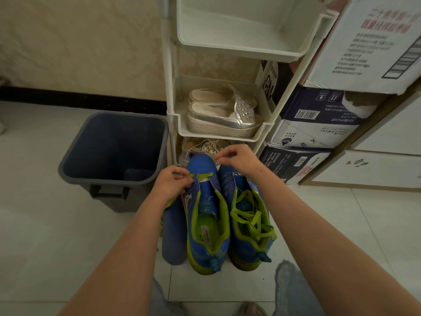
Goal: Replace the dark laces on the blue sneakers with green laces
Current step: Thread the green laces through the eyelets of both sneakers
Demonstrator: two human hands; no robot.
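Two blue sneakers stand side by side on the white tiled floor (pixel 341 224), toes pointing far, towards the foot of a white shelf rack (pixel 239 50). The left sneaker (pixel 200 163) carries a single green lace (pixel 202 176), which crosses only the farthest pair of eyelets, just behind the toe; the eyelets nearer than these are bare and the tongue lies exposed. The right sneaker (pixel 230 179) is threaded along its length with a second green lace (pixel 248 217), whose ends lie in a loose bundle over the shoe opening.

The left hand (pixel 169 182) rests against the left side of the left sneaker, thumb and forefinger pinching the green lace where it leaves the eyelet. The right hand (pixel 241 159) hovers over the toes of both shoes, fingers curled and thumb pressed to forefinger; whether a lace end lies between them cannot be told.

A blue cylindrical object (pixel 174 236) lies on the floor, touching the left sneaker's left side. A dark bin (pixel 75 142) stands left of the rack. One pair of silver platform shoes (pixel 223 119) sits on the middle shelf. Stacked cardboard boxes (pixel 319 124) fill the right side, beside the rack.
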